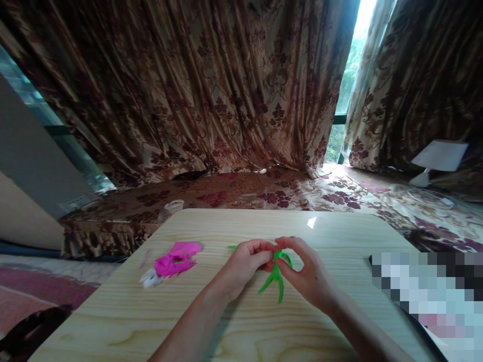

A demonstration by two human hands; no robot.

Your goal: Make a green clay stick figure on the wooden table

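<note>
Just right of the table's middle, a bright green, soft-looking piece with several narrow, leaf-like strips [276, 279] is held a little above the wood. My left hand [247, 261] pinches it near its top from the left, fingertips closed. From the right, my right hand [307, 276] grips the same piece between thumb and index finger. Two strips hang down below the fingers and another curves toward my right palm. The part between the fingertips is hidden. A small green tip [232, 247] shows just past my left hand; I cannot tell whether it is joined to the piece.
On the left of the wooden table [151, 322] lies a crumpled bright pink mass [179, 259] with a whitish crumpled bit [150, 278] beside it. A dark-edged, blurred-out object [430, 296] occupies the right side. Beyond stand a clear cup [173, 206], patterned curtains [226, 90] and a white lamp [439, 155].
</note>
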